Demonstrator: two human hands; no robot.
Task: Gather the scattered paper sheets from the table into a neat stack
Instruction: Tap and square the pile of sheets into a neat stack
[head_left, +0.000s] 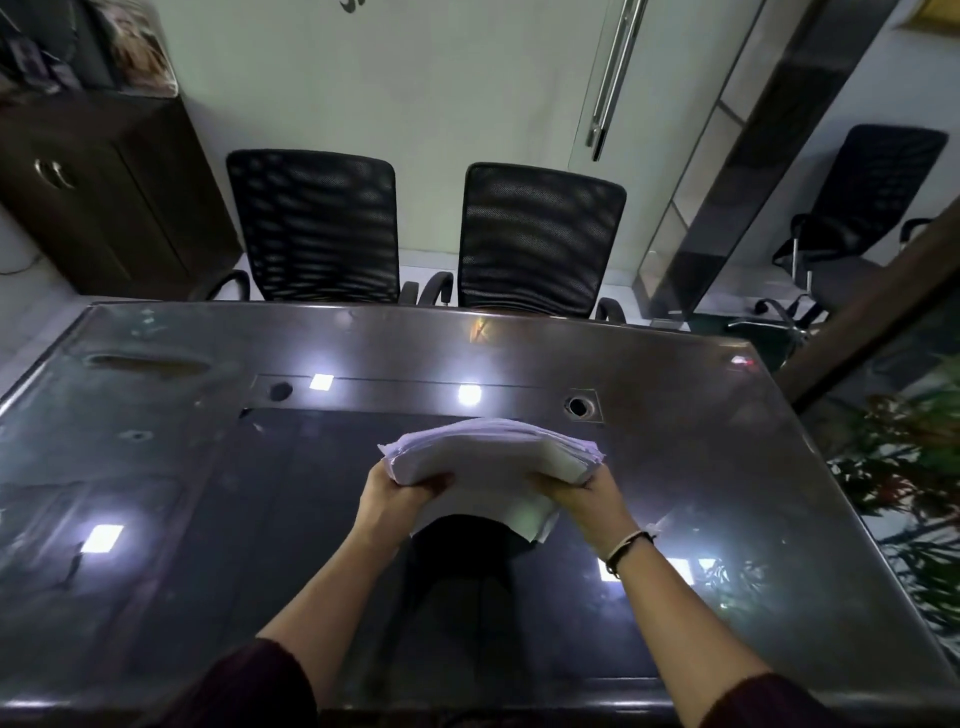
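A thick stack of white paper sheets (488, 457) is held above the middle of the dark glass table (208, 519). My left hand (400, 496) grips the stack's left edge and my right hand (587, 496) grips its right edge. The sheets bow upward in the middle, and their near edges droop between my hands. The stack's corners fan out unevenly on the right side. No loose sheets show elsewhere on the table.
Two black mesh chairs (322, 228) (540, 239) stand at the table's far edge. A dark wooden cabinet (104, 192) is at the back left. Another chair (862, 218) and a leafy plant (914, 457) are to the right. Two cable holes (577, 406) sit in the tabletop.
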